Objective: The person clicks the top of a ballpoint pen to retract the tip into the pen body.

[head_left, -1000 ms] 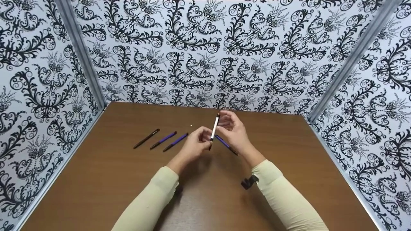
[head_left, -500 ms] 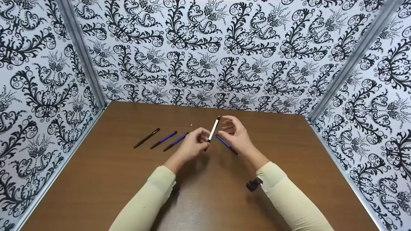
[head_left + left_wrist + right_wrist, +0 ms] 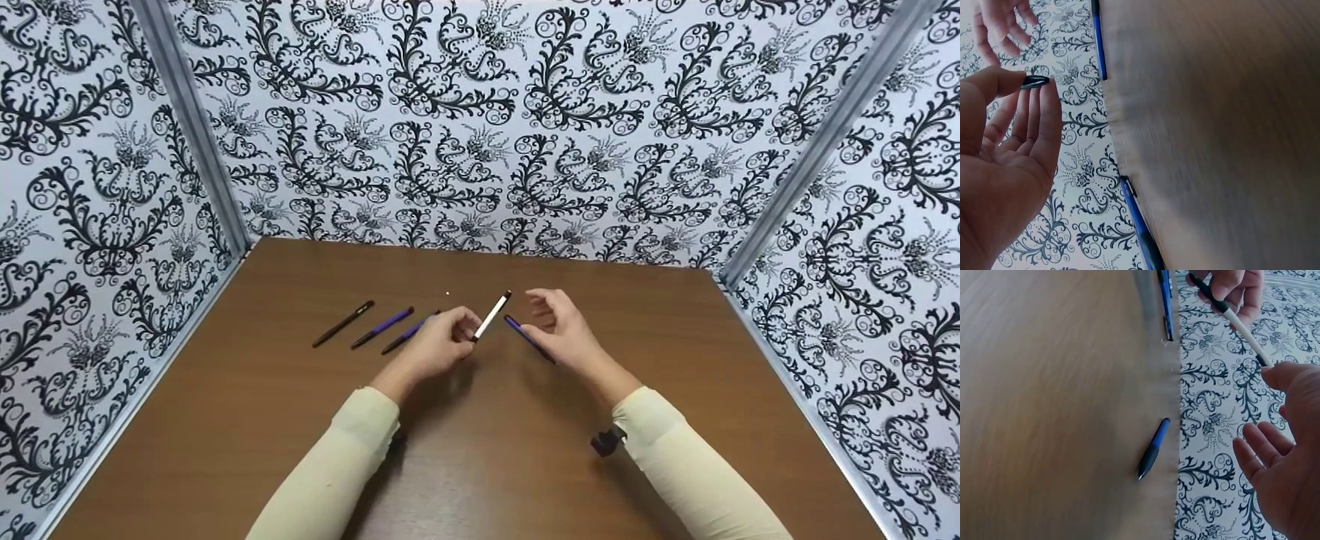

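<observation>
My left hand (image 3: 441,341) pinches a white pen (image 3: 491,318) with black ends by its lower part, between thumb and fingertips. The pen slants up to the right, above the table; in the right wrist view its white barrel (image 3: 1244,332) shows with the black grip between the fingers. My right hand (image 3: 564,324) is apart from that pen, its fingers loosely bent and holding nothing. Below the right hand a blue pen (image 3: 529,339) lies on the table, partly covered by the thumb in the head view. Another blue pen (image 3: 410,334) lies just behind the left hand, partly hidden.
Farther left on the brown table (image 3: 480,465) lie a second blue pen (image 3: 382,327) and a black pen (image 3: 343,323), roughly parallel. A tiny white speck (image 3: 448,293) sits toward the back. Patterned walls (image 3: 465,135) enclose the table at the back and both sides.
The left hand has drawn the white pen left and toward me, tilting it lower. The right hand has come away from the pen, moving right and nearer to me.
</observation>
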